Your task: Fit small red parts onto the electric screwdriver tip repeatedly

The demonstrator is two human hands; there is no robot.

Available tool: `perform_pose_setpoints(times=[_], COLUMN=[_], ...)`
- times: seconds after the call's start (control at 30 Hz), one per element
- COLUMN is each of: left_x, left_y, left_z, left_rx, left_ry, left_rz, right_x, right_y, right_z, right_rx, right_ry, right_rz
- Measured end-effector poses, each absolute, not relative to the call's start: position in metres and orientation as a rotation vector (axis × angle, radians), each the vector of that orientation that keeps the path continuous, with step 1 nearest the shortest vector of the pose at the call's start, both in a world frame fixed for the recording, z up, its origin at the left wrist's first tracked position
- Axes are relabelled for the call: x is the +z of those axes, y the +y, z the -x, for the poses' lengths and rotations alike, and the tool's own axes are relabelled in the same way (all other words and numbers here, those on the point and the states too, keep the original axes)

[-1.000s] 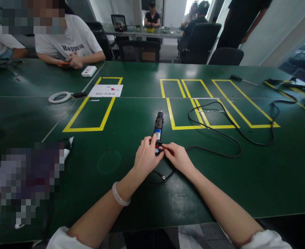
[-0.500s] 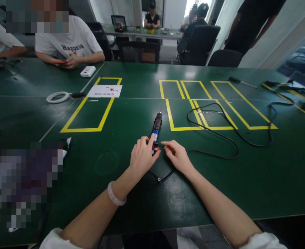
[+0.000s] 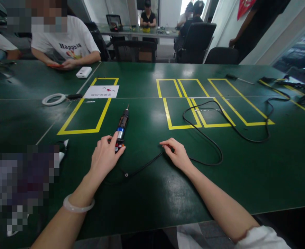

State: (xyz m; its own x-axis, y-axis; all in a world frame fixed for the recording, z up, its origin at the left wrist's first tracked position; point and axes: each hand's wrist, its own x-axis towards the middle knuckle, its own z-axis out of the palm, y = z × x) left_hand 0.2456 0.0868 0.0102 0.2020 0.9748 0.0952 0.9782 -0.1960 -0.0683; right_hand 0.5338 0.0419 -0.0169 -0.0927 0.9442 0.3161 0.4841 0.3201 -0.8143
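An electric screwdriver with a black and blue body lies on the green table, tip pointing away from me. My left hand grips its near red end, fingers wrapped round it. My right hand rests to the right, fingers curled and pinching the black cable. The cable's loose plug end lies between my hands, apart from the screwdriver.
Yellow tape rectangles mark the table, one holding a white sheet. A white tape roll and a white box lie at the far left. A person in a white shirt sits opposite; others are behind.
My left hand has slid the screwdriver to the left. My right hand let go of its end and now holds the cable, whose plug lies apart from the tool.
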Motion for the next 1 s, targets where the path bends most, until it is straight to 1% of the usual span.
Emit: perform_pose_setpoints(times=[0.27,0.43,0.53,0.7,1.0], left_x=[0.008,0.008,0.008,0.009,0.014], left_y=[0.112,0.127,0.13,0.124,0.117], left_z=[-0.181,-0.16,-0.158,-0.166,-0.173], left_rx=[0.01,0.057,0.047,-0.137,-0.205], left_ry=[-2.078,-2.189,-2.216,-2.008,-2.081], left_rz=[2.187,2.102,2.027,2.035,2.009], right_x=[-0.019,-0.018,-0.018,-0.019,-0.018], right_y=[0.042,0.041,0.041,0.041,0.04], right_z=[-0.532,-0.532,-0.532,-0.531,-0.531], right_rx=[0.675,0.675,0.67,0.679,0.68], right_ry=[-1.727,-1.724,-1.726,-1.736,-1.739], right_rz=[1.272,1.282,1.284,1.277,1.274])
